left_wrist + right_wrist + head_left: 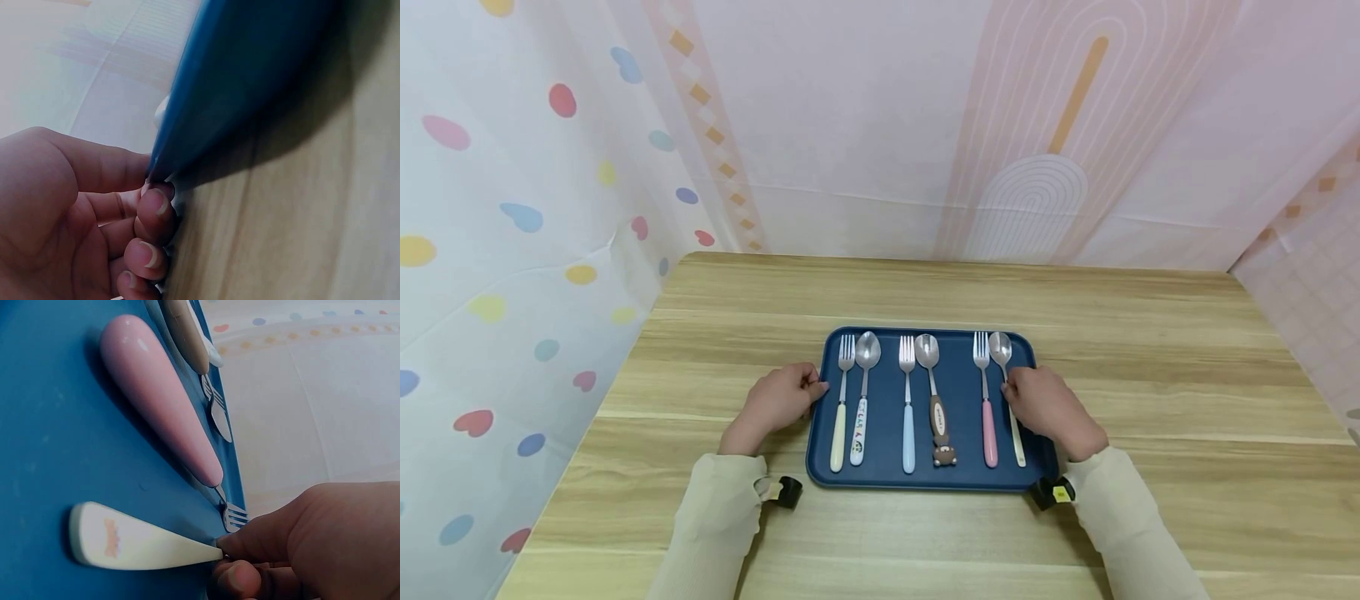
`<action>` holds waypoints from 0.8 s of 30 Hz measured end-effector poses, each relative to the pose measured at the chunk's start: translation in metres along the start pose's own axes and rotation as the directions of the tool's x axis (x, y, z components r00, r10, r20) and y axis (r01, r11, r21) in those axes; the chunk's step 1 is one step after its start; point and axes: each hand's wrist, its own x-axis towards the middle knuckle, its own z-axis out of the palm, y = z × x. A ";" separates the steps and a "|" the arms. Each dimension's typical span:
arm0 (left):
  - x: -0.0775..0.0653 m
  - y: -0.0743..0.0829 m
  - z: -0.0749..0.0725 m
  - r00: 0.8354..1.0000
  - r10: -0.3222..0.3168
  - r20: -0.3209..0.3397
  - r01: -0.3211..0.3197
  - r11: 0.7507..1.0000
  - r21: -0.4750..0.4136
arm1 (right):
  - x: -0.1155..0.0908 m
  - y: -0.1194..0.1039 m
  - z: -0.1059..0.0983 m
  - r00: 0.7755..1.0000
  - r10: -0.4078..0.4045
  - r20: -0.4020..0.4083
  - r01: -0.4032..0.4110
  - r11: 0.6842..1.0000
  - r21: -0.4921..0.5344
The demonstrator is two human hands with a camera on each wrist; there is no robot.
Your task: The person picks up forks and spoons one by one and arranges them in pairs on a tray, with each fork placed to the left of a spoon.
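Observation:
A dark blue tray (883,477) lies on the table with three forks and three spoons in pairs. At its left edge my left hand (780,398) pinches the rim between thumb and fingers; in the left wrist view the tray's side (231,81) slants up from that pinch. My right hand (1052,406) reaches over the right edge, pinching the cream-handled spoon (1017,442) at the narrow end of its handle. In the right wrist view the wide end of that handle (137,540) rests close over the tray. Just left of it is the pink-handled fork (989,433).
In the tray's middle are a blue-handled fork (908,437) and a spoon with a brown bear handle (940,421). On its left are a yellow-handled fork (838,437) and a spoon with a white patterned handle (859,429). Patterned curtains (865,125) hang behind the wooden table (1187,375).

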 end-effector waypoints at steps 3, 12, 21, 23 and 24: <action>0.000 0.000 0.000 1.000 -0.003 0.000 0.003 1.000 -0.003 | 0.000 0.000 0.000 1.000 0.008 0.008 -0.008 1.000 0.010; 0.001 -0.001 0.001 1.000 0.002 0.002 -0.002 1.000 0.001 | -0.001 -0.001 0.000 0.999 0.028 0.016 -0.029 0.999 0.025; 0.002 -0.001 0.000 1.000 0.003 0.001 -0.003 1.000 0.003 | 0.000 -0.002 -0.002 1.000 0.023 0.021 -0.024 0.999 0.048; 0.002 0.000 0.000 1.000 0.004 0.001 -0.004 1.000 0.003 | 0.000 -0.002 -0.002 0.999 0.025 0.025 -0.027 0.998 0.053; 0.002 0.000 0.000 1.000 0.005 0.001 -0.005 1.000 0.002 | 0.000 -0.002 -0.002 0.999 0.025 0.025 -0.026 0.998 0.054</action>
